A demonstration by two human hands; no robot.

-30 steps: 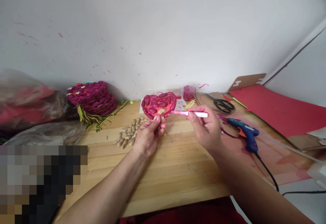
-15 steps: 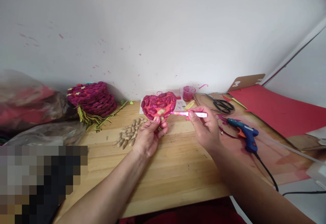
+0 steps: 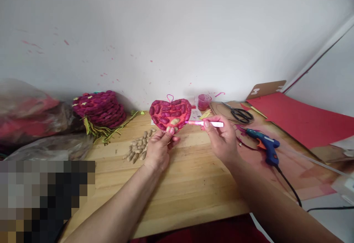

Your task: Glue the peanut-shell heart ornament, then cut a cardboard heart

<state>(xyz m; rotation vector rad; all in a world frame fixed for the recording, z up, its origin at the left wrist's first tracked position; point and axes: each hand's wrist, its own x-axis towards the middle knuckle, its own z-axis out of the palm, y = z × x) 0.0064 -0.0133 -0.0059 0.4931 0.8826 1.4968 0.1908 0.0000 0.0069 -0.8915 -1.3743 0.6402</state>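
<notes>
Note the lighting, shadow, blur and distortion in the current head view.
Head view: light is soft, with darker upper corners; the stack of hearts casts a soft shadow on the wall; the plastic bags at left look smeared; pixel blocks mask the lower left; the forearms look stretched toward the edges, probably wide-angle distortion.

A small craft workshop, we would say — wooden desk (image 3: 177,195) against a paint-flecked wall (image 3: 177,44), blue glue gun (image 3: 264,142), black-handled scissors (image 3: 241,115), red sheets (image 3: 306,115), loose peanuts (image 3: 138,146), a pink-stained cup (image 3: 204,103), a stack of matching decorated pieces (image 3: 99,108) — all within our view.
</notes>
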